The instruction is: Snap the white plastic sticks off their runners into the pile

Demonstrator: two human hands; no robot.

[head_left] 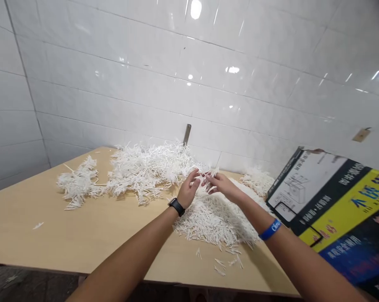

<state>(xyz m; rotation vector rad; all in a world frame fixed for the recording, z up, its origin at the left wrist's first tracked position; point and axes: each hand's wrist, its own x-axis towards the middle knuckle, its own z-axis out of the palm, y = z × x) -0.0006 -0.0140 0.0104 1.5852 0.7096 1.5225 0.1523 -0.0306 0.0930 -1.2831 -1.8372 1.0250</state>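
My left hand [189,191], with a black watch at its wrist, is curled with thumb and fingertips at a small branched white plastic piece. My right hand [223,186] pinches the same white plastic piece [215,172], its thin tips sticking up above the fingers. The fingertips of both hands nearly meet, and small details between them are blurred. Below and right of the hands spreads a heap of short white sticks [213,220]. Left of them lies a tangled pile of branched white plastic pieces [145,165].
A smaller branched clump [79,182] lies on the wooden table [113,235] at the left. Loose sticks [220,266] lie near the front edge. A printed cardboard box [328,201] leans at the right. A metal strip [187,134] stands against the tiled wall [139,75].
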